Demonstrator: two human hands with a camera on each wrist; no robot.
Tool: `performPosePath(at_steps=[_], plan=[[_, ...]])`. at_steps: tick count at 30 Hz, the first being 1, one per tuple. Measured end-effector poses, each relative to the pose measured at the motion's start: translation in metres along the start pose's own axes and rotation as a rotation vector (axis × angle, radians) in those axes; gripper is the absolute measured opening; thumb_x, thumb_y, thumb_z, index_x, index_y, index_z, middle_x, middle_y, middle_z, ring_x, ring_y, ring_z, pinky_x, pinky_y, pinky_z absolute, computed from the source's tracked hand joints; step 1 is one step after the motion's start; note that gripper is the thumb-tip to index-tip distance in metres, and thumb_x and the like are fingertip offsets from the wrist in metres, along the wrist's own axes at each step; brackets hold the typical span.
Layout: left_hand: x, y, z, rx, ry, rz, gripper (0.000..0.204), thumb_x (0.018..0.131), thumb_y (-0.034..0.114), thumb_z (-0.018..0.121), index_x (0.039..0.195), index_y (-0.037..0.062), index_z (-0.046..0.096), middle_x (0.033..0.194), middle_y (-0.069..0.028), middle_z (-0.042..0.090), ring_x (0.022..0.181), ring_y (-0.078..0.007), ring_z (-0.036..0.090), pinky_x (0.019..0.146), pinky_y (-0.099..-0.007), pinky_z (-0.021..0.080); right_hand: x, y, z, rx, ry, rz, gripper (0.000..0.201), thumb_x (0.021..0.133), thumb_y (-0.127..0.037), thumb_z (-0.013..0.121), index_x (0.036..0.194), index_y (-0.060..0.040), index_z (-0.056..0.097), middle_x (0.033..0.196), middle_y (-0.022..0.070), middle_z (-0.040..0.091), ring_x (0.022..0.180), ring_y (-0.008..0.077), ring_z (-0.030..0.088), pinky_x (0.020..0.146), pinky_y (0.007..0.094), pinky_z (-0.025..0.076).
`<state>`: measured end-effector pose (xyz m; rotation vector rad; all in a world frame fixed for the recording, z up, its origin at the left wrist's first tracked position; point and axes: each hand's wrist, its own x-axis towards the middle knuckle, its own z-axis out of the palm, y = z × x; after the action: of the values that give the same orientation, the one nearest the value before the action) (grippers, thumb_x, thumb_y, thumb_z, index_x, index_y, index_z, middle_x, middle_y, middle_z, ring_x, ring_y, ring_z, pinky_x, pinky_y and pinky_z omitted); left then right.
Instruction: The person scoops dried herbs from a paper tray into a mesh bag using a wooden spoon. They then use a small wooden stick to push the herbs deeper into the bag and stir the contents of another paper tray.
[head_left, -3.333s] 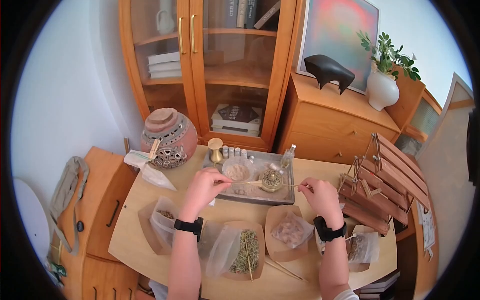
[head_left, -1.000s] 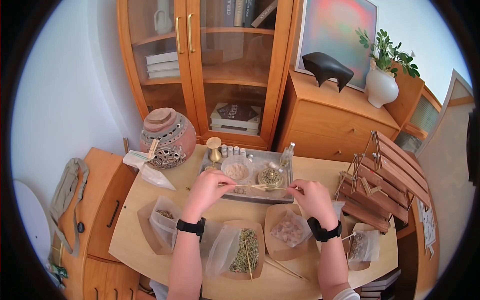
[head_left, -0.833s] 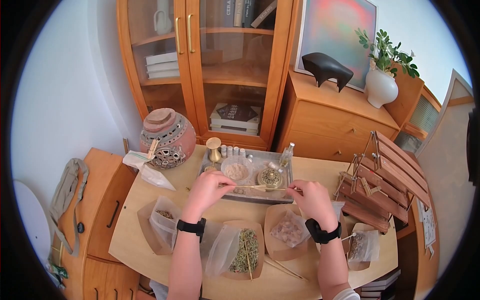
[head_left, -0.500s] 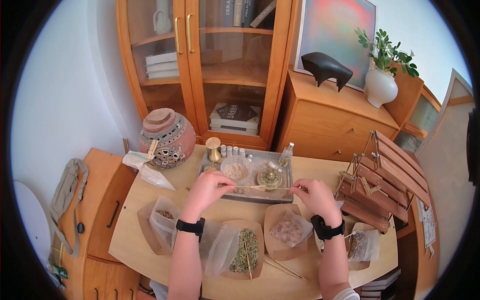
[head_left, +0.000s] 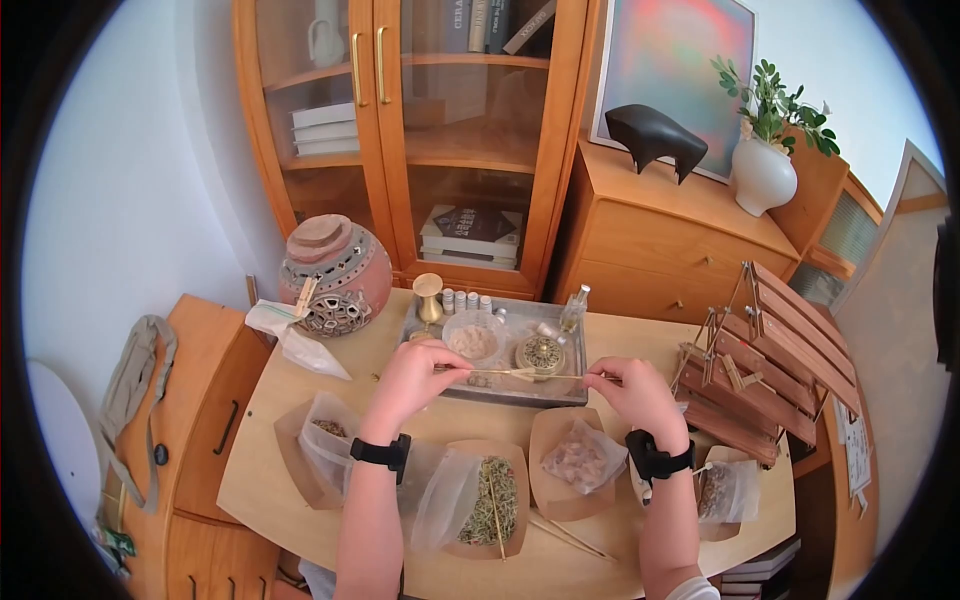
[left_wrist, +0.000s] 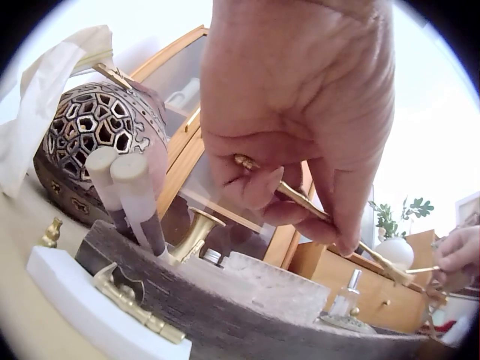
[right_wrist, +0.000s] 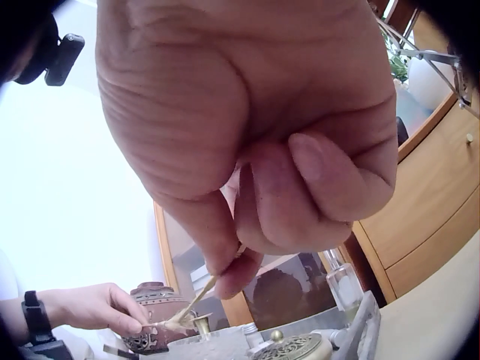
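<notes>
My left hand (head_left: pixel 412 385) pinches the brass handle of a small brush (left_wrist: pixel 304 201) between thumb and fingers. The brush points right, its pale bristle tuft (left_wrist: pixel 397 273) spread at the end. From the other side, my right hand (head_left: pixel 636 390) pinches a thin gold-coloured stick (right_wrist: pixel 202 291) between thumb and forefinger, its other fingers curled. The stick's far end meets the tuft in both wrist views. Both tools hang level over the front of a grey tray (head_left: pixel 490 398). Just behind them on the tray stands a brass censer (head_left: pixel 543 352) with a pierced lid.
A clear bowl of pale powder and a brass vase (head_left: pixel 428 294) share the tray with small vials and a glass bottle (head_left: pixel 575 308). Paper trays of herbs (head_left: pixel 490 505) and pinkish chunks (head_left: pixel 580 458) lie near the forearms. A clay jar (head_left: pixel 345 270) and folding wooden rack (head_left: pixel 765 360) flank them.
Since the earliest frame both tools have come slightly nearer the tray's front edge, and my right hand has shifted a little left. Over the last second the right hand makes only small movements; both grips stay.
</notes>
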<state>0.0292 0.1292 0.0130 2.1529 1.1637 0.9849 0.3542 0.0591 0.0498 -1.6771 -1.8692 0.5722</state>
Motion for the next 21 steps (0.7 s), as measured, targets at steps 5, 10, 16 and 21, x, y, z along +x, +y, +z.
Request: performPosePath(at_steps=[5,10,16,21], plan=[[0.0,0.001,-0.001,-0.032,-0.003,0.003,0.014,0.083,0.005,0.08,0.097,0.0022,0.082,0.087,-0.0125,0.074,0.081,-0.0236,0.07,0.075,-0.0338,0.055,0.0,-0.007,0.009,-0.049,0.033,-0.031,0.018,0.095,-0.021,0.071,0.102,-0.0059,0.078,0.086,0.017,0.075,0.079,0.0338,0.072,0.073,0.0395,0.056],[-0.001,-0.001,-0.005,-0.04,-0.031,-0.015,0.014,0.084,0.005,0.08,0.097,0.0017,0.081,0.087,-0.0119,0.075,0.081,-0.0226,0.071,0.076,-0.033,0.056,0.005,0.01,0.005,0.084,-0.034,-0.019,0.02,0.095,-0.021,0.073,0.105,-0.0047,0.078,0.091,0.0178,0.076,0.082,0.0308,0.074,0.075,0.0375,0.056],[0.0,0.001,0.002,-0.04,-0.043,-0.021,0.013,0.085,0.005,0.08,0.097,0.0018,0.081,0.088,-0.0115,0.076,0.082,-0.0228,0.071,0.076,-0.0331,0.056,0.003,0.006,0.005,0.056,-0.03,-0.015,0.02,0.095,-0.02,0.072,0.103,-0.0024,0.078,0.091,0.0173,0.077,0.081,0.0292,0.074,0.075,0.038,0.056],[0.0,-0.001,-0.002,-0.021,-0.027,0.018,0.014,0.084,0.006,0.081,0.097,0.0022,0.081,0.088,-0.0121,0.075,0.083,-0.0256,0.07,0.077,-0.0346,0.056,0.005,0.006,0.004,0.104,-0.064,0.008,0.02,0.095,-0.021,0.071,0.102,-0.0042,0.078,0.09,0.0178,0.076,0.079,0.0323,0.073,0.074,0.0392,0.056]])
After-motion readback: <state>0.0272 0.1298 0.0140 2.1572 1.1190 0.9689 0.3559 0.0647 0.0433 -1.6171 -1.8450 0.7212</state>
